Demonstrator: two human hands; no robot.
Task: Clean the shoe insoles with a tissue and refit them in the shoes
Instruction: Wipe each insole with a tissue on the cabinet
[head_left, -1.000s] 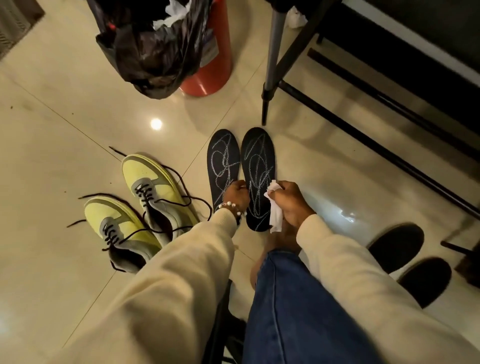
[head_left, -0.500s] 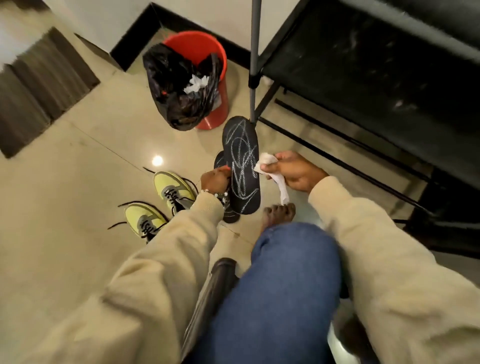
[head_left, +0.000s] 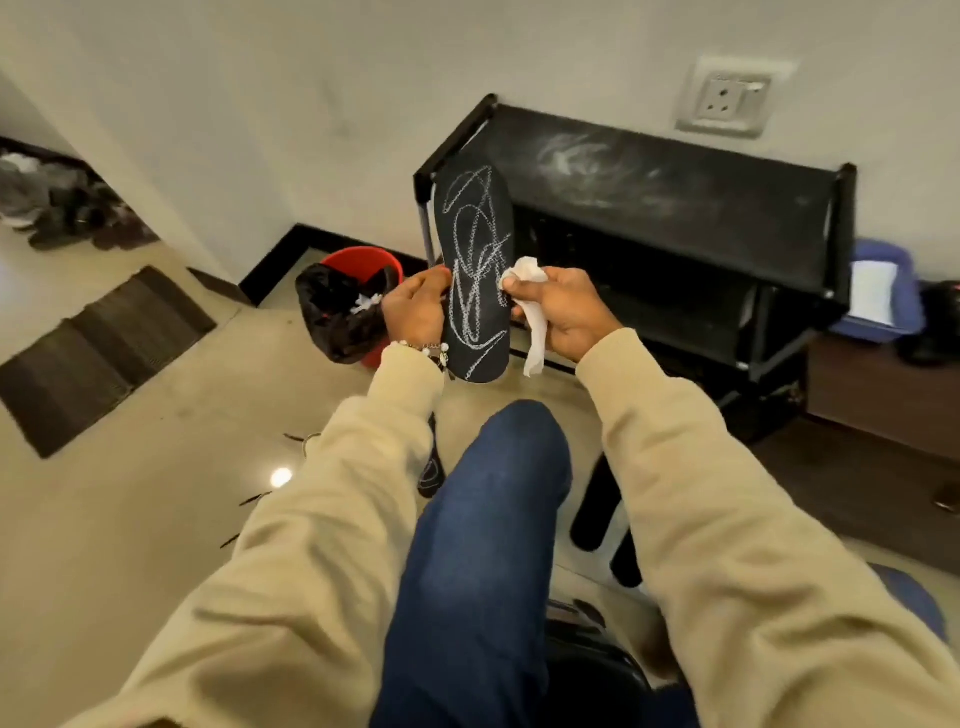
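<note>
A black insole (head_left: 475, 270) scribbled with white chalk lines stands upright in front of me, toe end up. My left hand (head_left: 418, 306) grips its left edge near the heel. My right hand (head_left: 558, 306) pinches a crumpled white tissue (head_left: 530, 312) against the insole's right edge, and the tissue's tail hangs down. A tip of the second insole (head_left: 430, 475) shows on the floor beside my left sleeve. The yellow shoes are hidden behind my left arm; only lace ends (head_left: 298, 439) show.
A red bin (head_left: 358, 262) lined with a black bag holding used tissue stands left of the insole. A dusty black shoe rack (head_left: 675, 218) fills the right, against the wall. A dark mat (head_left: 98, 353) lies at left. My blue-jeaned knee (head_left: 498, 467) rises in the middle.
I lifted one insole off the floor with my left hand to chest height. My view rose from the floor to the wall and rack; the shoes dropped out of sight.
</note>
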